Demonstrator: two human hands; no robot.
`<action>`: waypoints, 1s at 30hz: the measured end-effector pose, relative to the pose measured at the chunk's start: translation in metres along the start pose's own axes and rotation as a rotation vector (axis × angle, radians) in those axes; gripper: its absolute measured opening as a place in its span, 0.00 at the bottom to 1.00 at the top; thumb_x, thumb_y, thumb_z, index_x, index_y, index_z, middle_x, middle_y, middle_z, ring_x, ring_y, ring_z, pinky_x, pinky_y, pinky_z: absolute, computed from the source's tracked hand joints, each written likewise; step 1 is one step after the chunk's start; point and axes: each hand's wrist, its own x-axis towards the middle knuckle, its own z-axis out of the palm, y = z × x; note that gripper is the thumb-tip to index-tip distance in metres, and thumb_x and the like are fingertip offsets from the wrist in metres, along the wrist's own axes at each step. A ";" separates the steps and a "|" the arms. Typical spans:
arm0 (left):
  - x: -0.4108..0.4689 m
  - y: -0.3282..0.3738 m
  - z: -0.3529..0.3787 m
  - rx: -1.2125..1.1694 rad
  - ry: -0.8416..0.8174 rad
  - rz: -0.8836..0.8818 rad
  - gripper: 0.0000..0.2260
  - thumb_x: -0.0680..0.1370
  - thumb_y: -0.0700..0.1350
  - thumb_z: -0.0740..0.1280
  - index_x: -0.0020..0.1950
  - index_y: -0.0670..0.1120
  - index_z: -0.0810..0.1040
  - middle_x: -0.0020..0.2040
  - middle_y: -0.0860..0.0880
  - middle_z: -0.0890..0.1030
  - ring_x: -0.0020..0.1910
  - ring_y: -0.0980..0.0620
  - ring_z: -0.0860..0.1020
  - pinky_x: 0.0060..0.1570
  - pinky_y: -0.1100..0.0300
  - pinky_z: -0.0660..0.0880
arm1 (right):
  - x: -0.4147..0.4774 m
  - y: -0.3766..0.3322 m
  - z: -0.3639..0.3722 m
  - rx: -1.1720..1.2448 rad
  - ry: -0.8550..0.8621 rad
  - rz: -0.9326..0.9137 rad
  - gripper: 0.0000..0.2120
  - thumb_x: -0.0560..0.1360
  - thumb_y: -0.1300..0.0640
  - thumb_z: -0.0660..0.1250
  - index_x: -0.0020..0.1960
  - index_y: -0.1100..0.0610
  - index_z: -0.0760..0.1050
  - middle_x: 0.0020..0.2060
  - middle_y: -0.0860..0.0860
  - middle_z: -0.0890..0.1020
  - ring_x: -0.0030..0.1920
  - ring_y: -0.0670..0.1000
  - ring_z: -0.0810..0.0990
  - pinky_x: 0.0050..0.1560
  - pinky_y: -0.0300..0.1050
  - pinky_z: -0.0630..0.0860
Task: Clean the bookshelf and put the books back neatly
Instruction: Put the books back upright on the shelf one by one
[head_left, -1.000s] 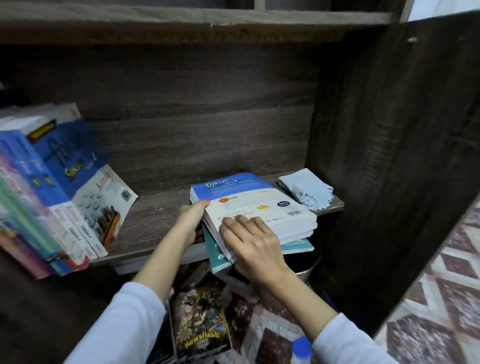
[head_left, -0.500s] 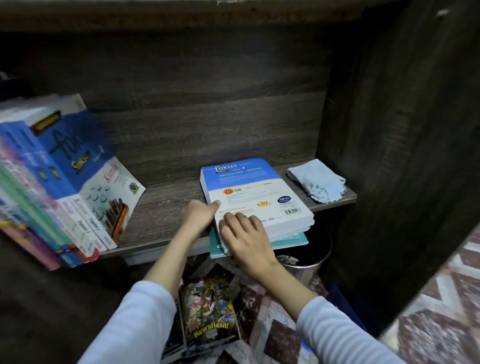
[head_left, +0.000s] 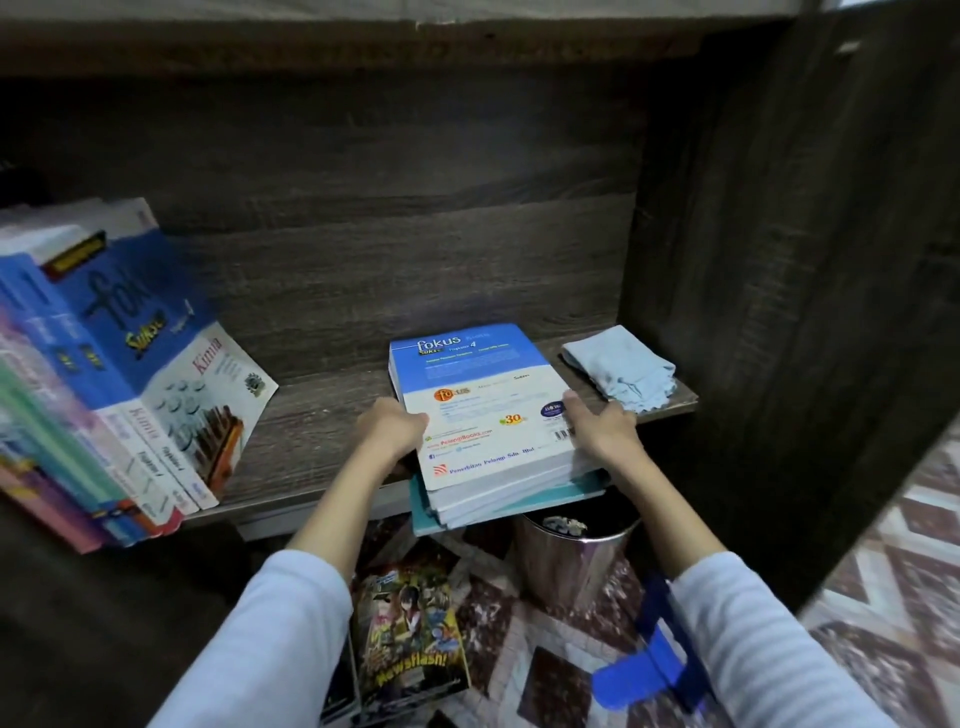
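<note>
A flat stack of books (head_left: 488, 415), topped by a blue and white "fokus" book, lies on the dark wooden shelf (head_left: 322, 415) and overhangs its front edge. My left hand (head_left: 392, 428) grips the stack's left side. My right hand (head_left: 602, 431) grips its right side. A row of leaning books (head_left: 119, 374) stands at the shelf's left end, the nearest one a blue "fokus" Kimia volume. A folded light blue cloth (head_left: 623, 371) rests at the shelf's right end, just behind my right hand.
The cabinet's dark side panel (head_left: 779, 286) rises at the right. Below the shelf stand a metal bin (head_left: 576, 551) and comic magazines (head_left: 410, 639) on a patterned mat. Something blue (head_left: 649, 670) lies by my right sleeve.
My right hand has left the top cover and moved to the stack's right side. The left hand stays on the left side. The stack sits a little straighter.
</note>
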 end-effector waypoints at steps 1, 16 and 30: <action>0.000 -0.001 0.002 -0.029 0.012 -0.017 0.09 0.79 0.44 0.63 0.52 0.39 0.77 0.57 0.41 0.79 0.56 0.42 0.76 0.44 0.59 0.67 | 0.000 0.000 0.002 0.032 0.000 0.022 0.38 0.77 0.39 0.59 0.74 0.65 0.53 0.72 0.62 0.61 0.71 0.62 0.64 0.68 0.50 0.62; 0.007 -0.021 0.012 -0.207 0.083 -0.079 0.15 0.77 0.51 0.66 0.52 0.39 0.80 0.53 0.40 0.81 0.53 0.40 0.79 0.52 0.52 0.76 | -0.026 -0.026 0.015 -0.193 0.079 0.024 0.21 0.80 0.49 0.58 0.66 0.61 0.69 0.66 0.59 0.72 0.66 0.61 0.70 0.64 0.53 0.66; 0.011 -0.037 0.014 -0.566 0.015 -0.097 0.11 0.79 0.42 0.64 0.37 0.43 0.76 0.37 0.47 0.80 0.38 0.47 0.79 0.44 0.54 0.76 | -0.024 -0.039 0.012 0.585 -0.358 0.105 0.06 0.74 0.67 0.66 0.51 0.62 0.75 0.27 0.53 0.82 0.23 0.50 0.80 0.24 0.44 0.78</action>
